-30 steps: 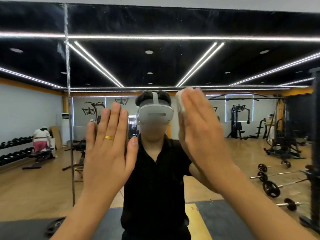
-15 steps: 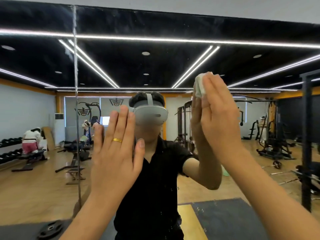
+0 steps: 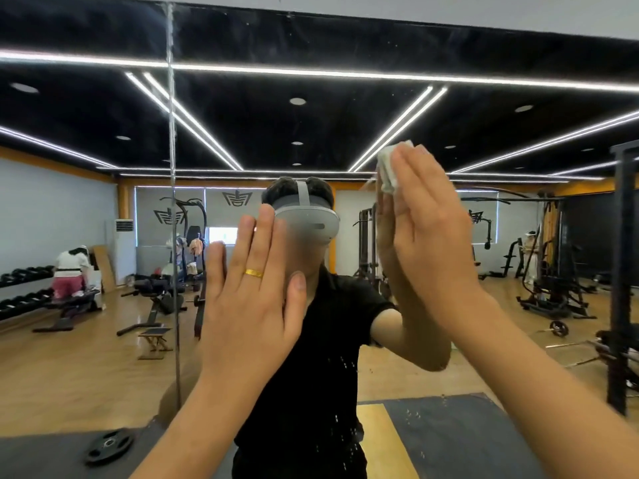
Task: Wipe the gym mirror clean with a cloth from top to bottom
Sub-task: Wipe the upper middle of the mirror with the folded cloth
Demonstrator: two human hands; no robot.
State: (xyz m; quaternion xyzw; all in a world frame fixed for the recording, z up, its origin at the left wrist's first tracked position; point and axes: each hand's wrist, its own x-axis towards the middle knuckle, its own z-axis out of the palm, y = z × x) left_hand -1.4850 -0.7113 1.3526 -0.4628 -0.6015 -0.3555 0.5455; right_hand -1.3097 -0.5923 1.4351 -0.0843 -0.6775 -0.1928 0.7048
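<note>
The gym mirror (image 3: 345, 126) fills the wall in front of me and reflects the room and me in a black shirt. My right hand (image 3: 428, 233) lies flat with straight fingers, pressing a folded white cloth (image 3: 390, 167) against the glass at about head height; only the cloth's top and left edge show past my fingers. My left hand (image 3: 252, 299), wearing a gold ring, is flat on the mirror lower and to the left, fingers straight, holding nothing. Small white specks dot the glass near the bottom centre.
A vertical seam (image 3: 172, 202) between mirror panels runs down the left side. The mirror's top edge (image 3: 415, 20) meets a pale wall. Everything else is reflection: benches, dumbbell racks, weight machines, a plate on the floor, other people far behind.
My right hand slid the cloth up and to the right on the glass. My left hand stays flat on the mirror. The view shifted a little rightward.
</note>
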